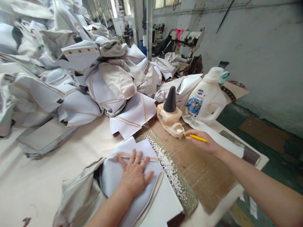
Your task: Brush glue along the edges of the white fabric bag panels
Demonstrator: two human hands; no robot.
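Observation:
My left hand point(134, 176) lies flat, fingers spread, on a pale sewn fabric piece point(111, 176) with beige seam tape. The piece's right edge rests over a long board crusted with white flecks point(165, 162). In my right hand point(200, 140) is a thin yellow-handled brush point(197, 137), pinched between the fingers. Its tip reaches into the small open mouth of a glue-stained pot point(169, 115), where some white stuff shows. A black cone point(171, 99) caps the pot.
Sewn pieces point(113, 78) are heaped high at the left and back. A large white jug point(207, 97) stands behind the pot. Brown cardboard point(201, 176) covers the table's right side, near its edge. A sewing machine point(187, 39) is further back by the wall.

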